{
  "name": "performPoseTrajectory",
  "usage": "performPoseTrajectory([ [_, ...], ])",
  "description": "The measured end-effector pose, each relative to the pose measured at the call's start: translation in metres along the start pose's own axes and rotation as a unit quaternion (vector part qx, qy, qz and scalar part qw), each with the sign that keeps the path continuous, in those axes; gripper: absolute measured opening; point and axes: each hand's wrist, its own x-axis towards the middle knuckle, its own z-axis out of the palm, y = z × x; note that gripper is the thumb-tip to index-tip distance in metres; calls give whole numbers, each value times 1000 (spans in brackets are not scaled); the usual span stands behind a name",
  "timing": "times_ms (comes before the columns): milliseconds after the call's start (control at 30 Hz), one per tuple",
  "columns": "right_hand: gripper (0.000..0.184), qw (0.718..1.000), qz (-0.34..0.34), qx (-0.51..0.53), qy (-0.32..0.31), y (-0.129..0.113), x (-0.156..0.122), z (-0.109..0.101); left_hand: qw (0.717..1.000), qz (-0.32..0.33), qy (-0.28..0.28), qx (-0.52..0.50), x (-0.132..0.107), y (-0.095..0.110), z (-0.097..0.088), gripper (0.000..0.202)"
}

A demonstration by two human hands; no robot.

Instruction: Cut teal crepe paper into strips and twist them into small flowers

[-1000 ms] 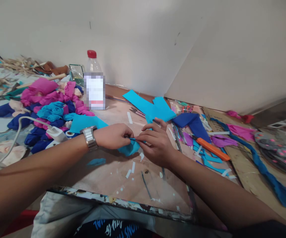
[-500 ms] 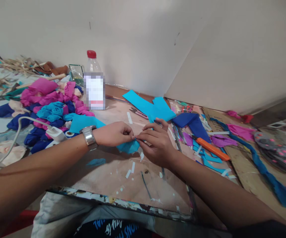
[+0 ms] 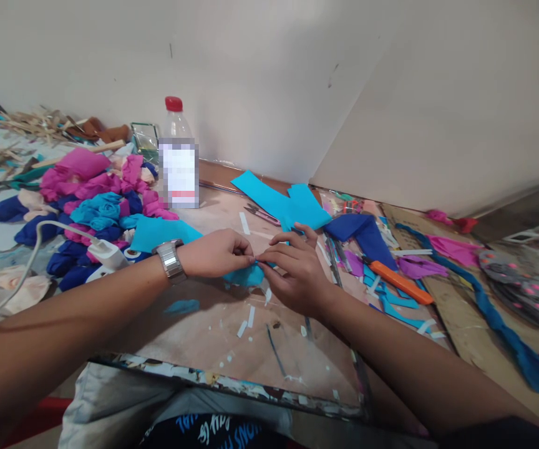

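We see the blue piece (image 3: 246, 276) between both hands, over the worktop (image 3: 307, 358); contact beneath unclear. Left hand (image 3: 223, 252) and right hand (image 3: 297, 265) pinch its upper edge, fingers nearly meeting. We judge it light, soft, easily creased or torn; grip gently at that edge.

held pc (image 3: 245, 277): turq | btl cap (image 3: 174, 104): red | cutter (image 3: 401, 282): orng | watch (image 3: 171, 260): slvr

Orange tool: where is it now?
Head view, right side: the orange tool lies among light-blue scraps, right of the right hand, below the dark-blue strip.
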Motion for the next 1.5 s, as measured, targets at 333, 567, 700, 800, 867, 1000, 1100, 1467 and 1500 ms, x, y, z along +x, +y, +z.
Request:
performPoseTrajectory([
  [333, 9, 1000, 23, 3, 18, 0, 0, 0, 1000, 3, -25, -10, -2, 5, -6, 30],
  [567, 7, 997, 69, 14, 37, 0, 1, 1, 991, 26, 1, 132, -6, 5, -7, 19],
  [700, 7, 995, 90, 28, 24, 1, 0, 3, 990, 20, -9, 143, -6, 4, -9, 22],
  [800, 6, 994, 94, 44, 20, 3, 0, 3, 992, 22, -23, 122, -6, 4, -12, 26],
  [867, 6, 994, 95, 52, 21, 4, 0, 3, 992, 30, -23, 119, -6, 4, -14, 26],
  [1000, 5, 992, 112, 57, 17, 6, 0, 3, 990, 28, -15, 134, -5, 1, -16, 21],
  [1100, 3, 990, 131, 55, 14, 7, 1, 2, 988, 19, -8, 154, -5, 1, -19, 23],
  [1467, 6, 987, 154, 39, 7, 11, 1, 7, 923, -77, 96, 365, -5, -1, -17, 38],
  [1500, 5, 987, 154, 38, 8, 11, 1, 7, 916, -85, 102, 379, -5, -1, -16, 38],
])
